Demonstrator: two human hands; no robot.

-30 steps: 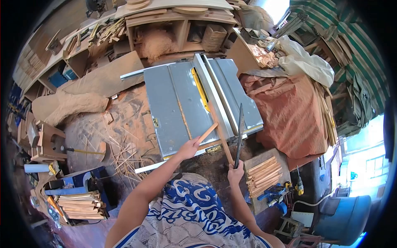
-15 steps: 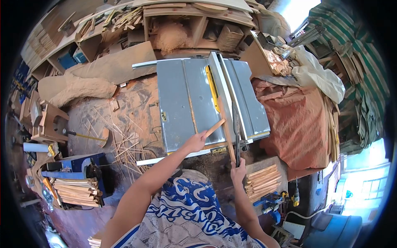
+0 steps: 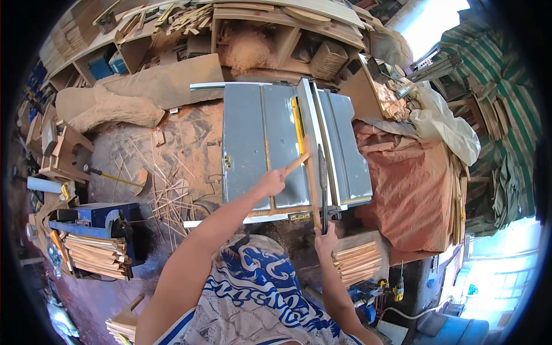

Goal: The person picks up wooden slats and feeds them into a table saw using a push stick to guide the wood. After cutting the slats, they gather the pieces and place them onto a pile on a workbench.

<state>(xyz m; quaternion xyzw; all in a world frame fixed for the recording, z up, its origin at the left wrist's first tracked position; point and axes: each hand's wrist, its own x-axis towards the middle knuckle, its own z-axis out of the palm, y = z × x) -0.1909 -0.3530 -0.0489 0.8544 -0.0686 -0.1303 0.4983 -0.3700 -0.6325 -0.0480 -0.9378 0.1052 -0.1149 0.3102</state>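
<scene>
Wooden strip (image 3: pixel 312 181) lies lengthwise on the grey top of the table saw (image 3: pixel 259 144), close beside the long fence rail (image 3: pixel 319 135) and just right of the yellow blade guard (image 3: pixel 298 125). Its near end runs past the table's front edge toward the right hand (image 3: pixel 325 240), and where the strip stops and the hand begins is hard to make out. That hand is curled shut around the lower end of a dark, thin stick (image 3: pixel 322 190) that stands on the table right next to the strip; whether the same fingers also grip the strip cannot be told. The left hand (image 3: pixel 271 183) is closed on a short push stick (image 3: pixel 296 164) whose far tip meets the strip's left side about midway along it. The fingers are seen only from the back, so the grip itself is hidden.

The saw blade cannot be seen; the guard and the strip cover that spot. A blue-and-white patterned shirt (image 3: pixel 253 293) fills the lower middle and hides the saw's stand. To the right a brown cloth (image 3: pixel 408 184) drapes over something unseen, and a stack of cut slats (image 3: pixel 356 261) sits just beyond the right wrist. Left of the saw, the sawdust-covered floor (image 3: pixel 167 155) carries scattered offcuts (image 3: pixel 169 198). The dark edge of the round lens cuts off shelves at the top
</scene>
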